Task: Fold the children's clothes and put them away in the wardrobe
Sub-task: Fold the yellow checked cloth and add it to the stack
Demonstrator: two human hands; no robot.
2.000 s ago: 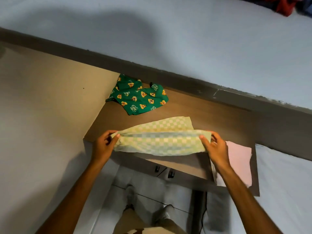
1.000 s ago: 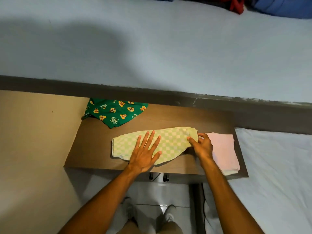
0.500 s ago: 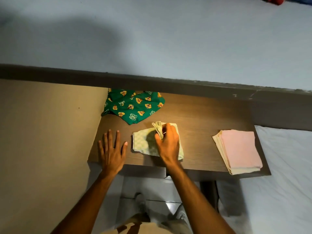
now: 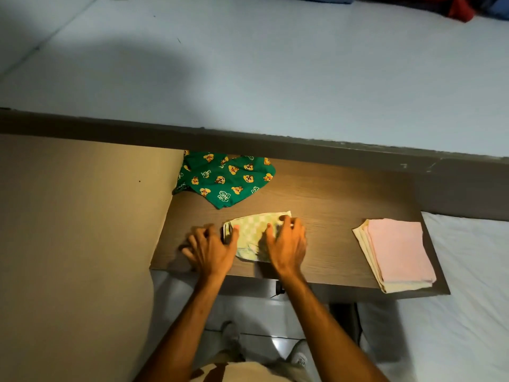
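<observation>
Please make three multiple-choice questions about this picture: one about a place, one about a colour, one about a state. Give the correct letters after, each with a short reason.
1. Where does the folded pile lie on the table?
A. at its right end
B. beside the green garment
C. under the hands

2. What colour is the top piece of that pile?
A. green
B. pink
C. blue

3. In what state is the green garment?
A. neatly folded
B. held up in the air
C. lying loose and unfolded

Answers:
1 A: the pile sits at the right end, apart from both hands.
2 B: its top layer is pink, over cream layers.
3 C: it lies crumpled at the back, while the left hand and right hand press the checked cloth.
</observation>
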